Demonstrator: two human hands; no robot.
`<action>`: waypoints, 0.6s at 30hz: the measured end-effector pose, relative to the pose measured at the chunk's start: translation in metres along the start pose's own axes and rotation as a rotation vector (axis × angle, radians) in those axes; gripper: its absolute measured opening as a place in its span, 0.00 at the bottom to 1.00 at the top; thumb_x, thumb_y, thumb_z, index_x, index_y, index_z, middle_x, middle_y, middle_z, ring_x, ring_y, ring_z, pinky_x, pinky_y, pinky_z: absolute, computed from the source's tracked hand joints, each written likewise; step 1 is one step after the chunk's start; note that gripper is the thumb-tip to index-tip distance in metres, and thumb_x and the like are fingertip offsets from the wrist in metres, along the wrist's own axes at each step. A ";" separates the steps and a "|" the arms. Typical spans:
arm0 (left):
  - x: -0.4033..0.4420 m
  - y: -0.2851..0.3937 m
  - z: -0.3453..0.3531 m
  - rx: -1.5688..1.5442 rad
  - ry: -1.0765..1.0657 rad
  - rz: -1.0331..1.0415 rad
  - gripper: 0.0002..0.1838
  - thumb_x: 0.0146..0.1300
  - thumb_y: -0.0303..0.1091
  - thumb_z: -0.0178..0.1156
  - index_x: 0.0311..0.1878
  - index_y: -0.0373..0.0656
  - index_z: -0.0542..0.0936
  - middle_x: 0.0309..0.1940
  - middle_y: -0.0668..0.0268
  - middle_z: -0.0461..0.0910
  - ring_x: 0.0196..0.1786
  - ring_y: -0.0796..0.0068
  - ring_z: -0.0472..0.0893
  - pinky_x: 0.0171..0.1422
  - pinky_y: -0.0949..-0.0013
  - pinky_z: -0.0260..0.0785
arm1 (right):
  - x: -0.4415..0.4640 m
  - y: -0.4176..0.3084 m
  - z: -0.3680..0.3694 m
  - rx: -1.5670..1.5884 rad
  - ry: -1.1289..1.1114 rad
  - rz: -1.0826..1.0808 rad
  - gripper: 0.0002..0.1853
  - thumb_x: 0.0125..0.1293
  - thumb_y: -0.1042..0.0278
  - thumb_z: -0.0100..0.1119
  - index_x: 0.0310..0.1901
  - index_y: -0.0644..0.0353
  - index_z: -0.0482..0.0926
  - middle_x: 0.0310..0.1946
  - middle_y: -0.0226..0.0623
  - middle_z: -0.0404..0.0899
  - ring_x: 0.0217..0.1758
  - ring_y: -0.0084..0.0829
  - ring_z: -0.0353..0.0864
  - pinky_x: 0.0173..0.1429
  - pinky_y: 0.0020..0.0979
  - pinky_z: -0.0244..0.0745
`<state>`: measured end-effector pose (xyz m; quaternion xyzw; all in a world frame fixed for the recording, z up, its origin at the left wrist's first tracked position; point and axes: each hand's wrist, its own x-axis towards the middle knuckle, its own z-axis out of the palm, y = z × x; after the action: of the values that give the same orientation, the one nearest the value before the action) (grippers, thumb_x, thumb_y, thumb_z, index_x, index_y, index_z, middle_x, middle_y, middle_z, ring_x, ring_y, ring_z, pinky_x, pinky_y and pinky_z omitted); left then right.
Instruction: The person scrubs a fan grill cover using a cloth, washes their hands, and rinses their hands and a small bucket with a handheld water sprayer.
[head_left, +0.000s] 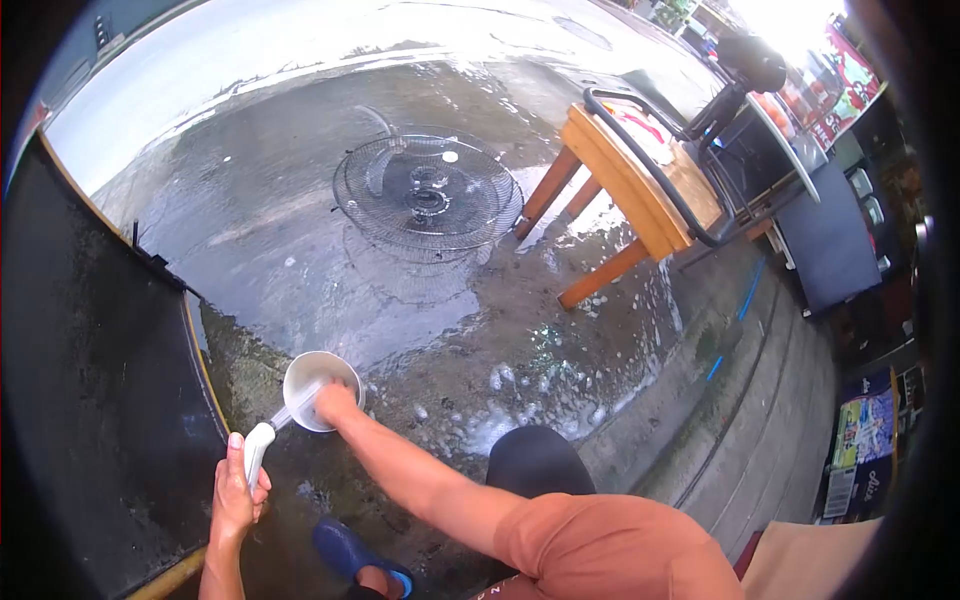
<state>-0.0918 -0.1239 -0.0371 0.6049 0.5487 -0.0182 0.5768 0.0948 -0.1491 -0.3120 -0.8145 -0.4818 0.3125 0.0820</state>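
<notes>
My left hand (236, 493) is wrapped round the white handle of a pale saucepan (296, 372), which I hold above the wet ground at the lower left. The pan is tilted so that its open mouth faces me. Reaching across from the right, my right hand (335, 403) is down inside the pan. Its fingers are blurred and partly hidden, so I cannot tell what they hold, if anything.
A round wire fan guard (350, 205) lies on the wet concrete ahead. Soap suds (490, 430) spread near my knee. To the right stands a wooden table (640, 205) with a black metal frame (665, 190) on it. A dark panel (90, 380) borders the left.
</notes>
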 end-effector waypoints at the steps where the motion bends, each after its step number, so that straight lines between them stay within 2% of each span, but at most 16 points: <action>1: -0.001 0.000 0.001 -0.003 -0.010 0.010 0.47 0.68 0.80 0.32 0.20 0.40 0.72 0.09 0.71 0.62 0.08 0.78 0.62 0.11 0.72 0.52 | 0.018 0.006 0.044 -0.051 0.208 0.072 0.18 0.63 0.64 0.58 0.53 0.54 0.87 0.55 0.52 0.84 0.56 0.46 0.85 0.56 0.58 0.77; 4: -0.002 -0.002 0.001 -0.002 -0.023 0.008 0.48 0.68 0.80 0.32 0.20 0.40 0.72 0.09 0.71 0.62 0.08 0.78 0.62 0.12 0.72 0.52 | 0.046 0.007 0.055 -0.254 -0.106 -0.115 0.17 0.61 0.62 0.61 0.51 0.52 0.88 0.54 0.48 0.85 0.56 0.44 0.85 0.59 0.53 0.77; 6: -0.002 0.001 -0.003 0.003 -0.012 0.013 0.48 0.67 0.81 0.32 0.20 0.40 0.72 0.09 0.71 0.62 0.08 0.78 0.62 0.12 0.72 0.52 | 0.065 0.012 0.052 -0.062 -0.193 -0.085 0.18 0.59 0.64 0.63 0.51 0.54 0.88 0.54 0.49 0.85 0.57 0.42 0.85 0.58 0.50 0.78; 9: -0.001 0.007 -0.003 -0.043 -0.024 0.018 0.48 0.67 0.81 0.32 0.20 0.40 0.72 0.09 0.71 0.62 0.09 0.78 0.63 0.12 0.72 0.53 | 0.045 0.002 -0.009 0.068 -0.264 -0.022 0.20 0.56 0.67 0.64 0.51 0.56 0.87 0.54 0.50 0.84 0.58 0.40 0.85 0.59 0.47 0.79; 10: 0.002 0.006 -0.003 -0.029 -0.018 0.025 0.48 0.67 0.81 0.32 0.20 0.40 0.72 0.09 0.71 0.62 0.09 0.78 0.62 0.12 0.72 0.53 | 0.038 -0.002 -0.025 0.098 -0.273 -0.016 0.20 0.55 0.68 0.65 0.52 0.56 0.87 0.54 0.51 0.84 0.58 0.39 0.85 0.59 0.46 0.79; 11: 0.007 0.004 -0.004 -0.014 -0.009 0.033 0.48 0.67 0.81 0.32 0.20 0.40 0.72 0.09 0.71 0.62 0.09 0.79 0.62 0.12 0.72 0.53 | 0.022 -0.010 -0.032 0.234 -0.157 -0.005 0.18 0.56 0.69 0.63 0.49 0.59 0.87 0.53 0.51 0.85 0.57 0.45 0.85 0.58 0.46 0.80; 13: 0.010 0.007 -0.002 0.007 0.010 0.041 0.48 0.68 0.80 0.32 0.19 0.40 0.72 0.09 0.71 0.62 0.09 0.79 0.62 0.13 0.72 0.54 | 0.056 0.004 0.037 0.060 -0.207 -0.149 0.12 0.55 0.66 0.64 0.40 0.58 0.88 0.45 0.50 0.87 0.49 0.49 0.87 0.53 0.45 0.82; 15: 0.009 0.012 0.000 0.016 0.018 0.022 0.48 0.68 0.80 0.31 0.19 0.40 0.72 0.09 0.71 0.63 0.09 0.79 0.62 0.13 0.72 0.55 | 0.038 -0.001 0.006 0.170 -0.159 -0.049 0.13 0.62 0.67 0.56 0.43 0.60 0.88 0.46 0.49 0.87 0.52 0.49 0.87 0.52 0.46 0.83; 17: 0.009 0.013 0.000 0.029 0.023 0.027 0.48 0.68 0.81 0.31 0.19 0.40 0.72 0.09 0.71 0.63 0.09 0.79 0.63 0.13 0.72 0.55 | 0.017 -0.002 -0.026 0.086 -0.071 -0.009 0.13 0.64 0.67 0.55 0.43 0.59 0.88 0.46 0.50 0.87 0.51 0.48 0.88 0.53 0.47 0.83; 18: 0.007 0.013 -0.001 0.032 0.024 0.029 0.48 0.68 0.81 0.31 0.19 0.40 0.72 0.09 0.71 0.63 0.10 0.79 0.62 0.13 0.72 0.55 | 0.019 0.001 -0.019 0.043 -0.031 0.017 0.14 0.64 0.67 0.54 0.42 0.59 0.89 0.46 0.50 0.87 0.51 0.47 0.88 0.54 0.47 0.82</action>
<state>-0.0812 -0.1149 -0.0329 0.6222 0.5463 -0.0117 0.5606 0.1133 -0.1307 -0.3055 -0.8117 -0.4693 0.3360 0.0893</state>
